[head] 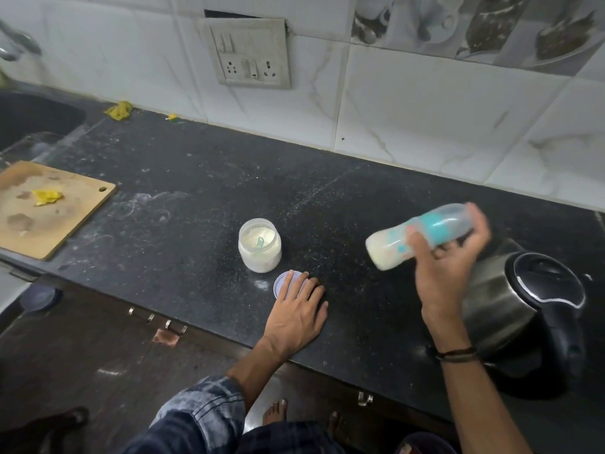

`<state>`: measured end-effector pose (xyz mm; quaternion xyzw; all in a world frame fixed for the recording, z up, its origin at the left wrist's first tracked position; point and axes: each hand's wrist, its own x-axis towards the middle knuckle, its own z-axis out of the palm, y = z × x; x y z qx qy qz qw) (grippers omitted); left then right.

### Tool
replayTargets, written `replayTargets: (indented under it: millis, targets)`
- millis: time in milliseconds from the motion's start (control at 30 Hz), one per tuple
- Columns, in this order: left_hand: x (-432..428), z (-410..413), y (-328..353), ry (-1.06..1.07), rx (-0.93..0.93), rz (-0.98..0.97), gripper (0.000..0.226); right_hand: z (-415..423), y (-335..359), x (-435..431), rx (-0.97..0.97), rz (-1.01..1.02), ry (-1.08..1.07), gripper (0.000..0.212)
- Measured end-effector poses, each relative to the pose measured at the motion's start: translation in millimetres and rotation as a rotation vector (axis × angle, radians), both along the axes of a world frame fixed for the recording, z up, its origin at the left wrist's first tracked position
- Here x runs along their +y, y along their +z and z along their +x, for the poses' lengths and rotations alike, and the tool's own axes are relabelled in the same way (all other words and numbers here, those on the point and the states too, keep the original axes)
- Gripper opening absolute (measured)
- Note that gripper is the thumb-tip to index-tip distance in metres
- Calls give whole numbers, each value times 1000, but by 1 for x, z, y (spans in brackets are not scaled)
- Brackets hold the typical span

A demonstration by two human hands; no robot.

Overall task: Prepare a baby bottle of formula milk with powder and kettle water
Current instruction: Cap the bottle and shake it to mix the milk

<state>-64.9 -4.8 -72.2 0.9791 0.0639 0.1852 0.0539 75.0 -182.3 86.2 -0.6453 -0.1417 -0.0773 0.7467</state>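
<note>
Countertop [196, 198]: powder jar [259, 245], milky bottle [422, 235].

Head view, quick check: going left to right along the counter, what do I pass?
Cutting board → open powder jar → jar lid under the left hand → baby bottle, tilted in the right hand → kettle.

Left arm: rolled blue-grey plaid sleeve [203, 411]. Right wrist: dark thread bands [456, 354]. Bare feet [275, 412]. Bare hands, no rings visible.
</note>
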Motion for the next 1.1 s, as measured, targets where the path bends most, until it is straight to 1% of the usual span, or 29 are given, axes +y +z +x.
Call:
replayTargets:
  millis: [33, 67, 100, 167, 233, 333, 433, 600, 700, 767, 833, 900, 967, 1000, 1067, 1100]
  targets:
    - [0, 1, 0, 5, 1, -1, 38, 4, -3, 0, 0, 55, -62, 81]
    - [0, 0, -1, 10, 4, -3, 38, 7, -6, 1, -10, 20, -68, 83]
    - [0, -1, -3, 9, 7, -4, 39, 6, -9, 3, -14, -75, -17, 85]
    - [1, -2, -5, 0, 2, -1, 39, 0, -23, 4, -29, -371, 104, 88]
    - [2, -1, -6, 0, -3, -3, 40, -4, -38, 2, -36, -570, 154, 89]
    - [1, 0, -6, 6, 12, -7, 40, -8, -52, 3, -58, -702, 188, 92]
    - [2, -1, -7, 5, 5, -9, 39, -14, -64, 4, -82, -777, 219, 94]
    - [2, 0, -11, -2, 16, -17, 40, -20, -80, 7, 2, -811, 198, 101]
    - [4, 1, -12, -3, 25, -22, 41, -21, -92, 7, -11, -818, 169, 89]
    - [3, 1, -12, -2, 27, -21, 41, -22, -100, 7, 21, -839, 166, 82]
    - [3, 0, -11, -1, 30, -18, 41, -24, -106, 7, 85, -851, 188, 82]
    - [2, 0, -10, 1, 32, -13, 41, -25, -109, 7, 104, -856, 202, 84]
    - [2, 0, -9, 1, 34, -9, 41, -23, -102, 4, 75, -855, 188, 90]
    - [2, 0, -8, 0, 33, -8, 42, -22, -95, 3, 59, -829, 179, 97]
    - [3, -1, -9, -2, 32, -11, 42, -20, -72, 0, 38, -684, 160, 117]
    - [3, -1, -9, -1, 26, -14, 42, -19, -60, 0, 31, -554, 143, 123]
